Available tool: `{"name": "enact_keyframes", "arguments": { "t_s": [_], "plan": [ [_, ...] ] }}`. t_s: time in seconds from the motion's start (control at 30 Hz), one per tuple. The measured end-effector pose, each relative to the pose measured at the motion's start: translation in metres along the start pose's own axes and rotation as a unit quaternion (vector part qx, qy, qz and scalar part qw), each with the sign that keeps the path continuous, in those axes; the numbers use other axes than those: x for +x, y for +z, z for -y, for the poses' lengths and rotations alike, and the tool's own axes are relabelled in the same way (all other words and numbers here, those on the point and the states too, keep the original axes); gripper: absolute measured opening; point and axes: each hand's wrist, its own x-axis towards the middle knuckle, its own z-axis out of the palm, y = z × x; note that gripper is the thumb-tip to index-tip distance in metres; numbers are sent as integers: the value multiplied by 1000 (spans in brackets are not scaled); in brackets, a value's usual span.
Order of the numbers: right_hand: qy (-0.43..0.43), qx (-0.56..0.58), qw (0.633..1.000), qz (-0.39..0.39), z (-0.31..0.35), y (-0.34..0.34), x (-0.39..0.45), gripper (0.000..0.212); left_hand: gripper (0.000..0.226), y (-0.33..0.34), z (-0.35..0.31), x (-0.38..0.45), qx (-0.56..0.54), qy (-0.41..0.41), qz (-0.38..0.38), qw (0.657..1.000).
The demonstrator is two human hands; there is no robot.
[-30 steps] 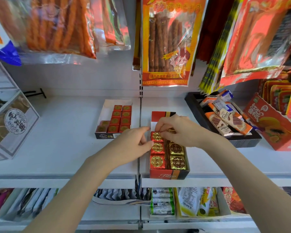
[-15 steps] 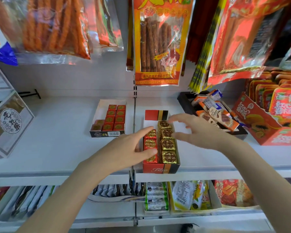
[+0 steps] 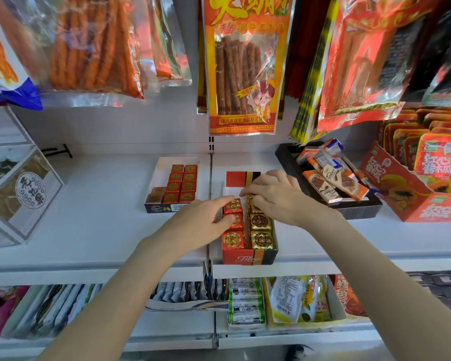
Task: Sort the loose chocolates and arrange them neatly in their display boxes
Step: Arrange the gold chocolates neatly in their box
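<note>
While a white shelf (image 3: 94, 220) carries everything in reach, its largest load is seen at the far right: a red carton of packaged snacks (image 3: 412, 188), with a black tray of wrapped chocolate bars (image 3: 331, 183) just beside it. Hanging snack bags (image 3: 241, 63) are lined up above. Near the shelf's front edge, a red, orange and black display box (image 3: 249, 256) is set, and two columns of foil-wrapped chocolates are held in it: red ones (image 3: 232, 239) on the left, gold ones (image 3: 261, 239) on the right. Further back and to the left, a smaller white box of red squares (image 3: 176, 185) is placed apart from it. The left hand (image 3: 201, 225) is laid against the red column, its fingers bent, index and thumb touching two red pieces. The right hand (image 3: 274, 196) is curled over the rear of the gold column, fingertips on the rearmost gold piece; whether that piece is pinched cannot be told.
</note>
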Motion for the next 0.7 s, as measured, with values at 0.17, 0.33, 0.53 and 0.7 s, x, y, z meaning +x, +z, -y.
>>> {"name": "enact_keyframes", "arguments": {
  "t_s": [0.17,0.33,0.53,0.7],
  "plan": [
    [13,-36,999,-5,-2,0,3,36,51,1,-3,2,3,10,0,1000],
    [-6,-31,1000,2,0,2,5,37,52,1,-1,3,2,10,1,1000],
    [4,-35,999,-10,0,5,10,37,52,5,-2,4,-3,16,-1,1000],
    [14,99,995,-21,-9,-8,6,48,53,3,1,4,-34,18,7,999]
  ]
}}
